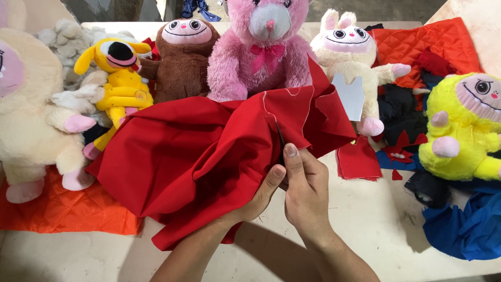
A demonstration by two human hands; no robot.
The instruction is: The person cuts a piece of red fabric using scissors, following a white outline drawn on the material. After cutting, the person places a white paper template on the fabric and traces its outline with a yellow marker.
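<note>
Hands meet at the edge of a big red cloth (209, 156) mid-table. The right hand (305, 190) is closed on what look like dark scissors (280, 141), mostly hidden, blade against the fabric; the left hand (261, 196) pinches the cloth just beside it. A pink teddy (261, 47) sits right behind, with a brown plush (180, 57) and a yellow dog toy (120, 73) to its left.

Bright, even overhead light; soft shadows, sharp focus throughout
</note>
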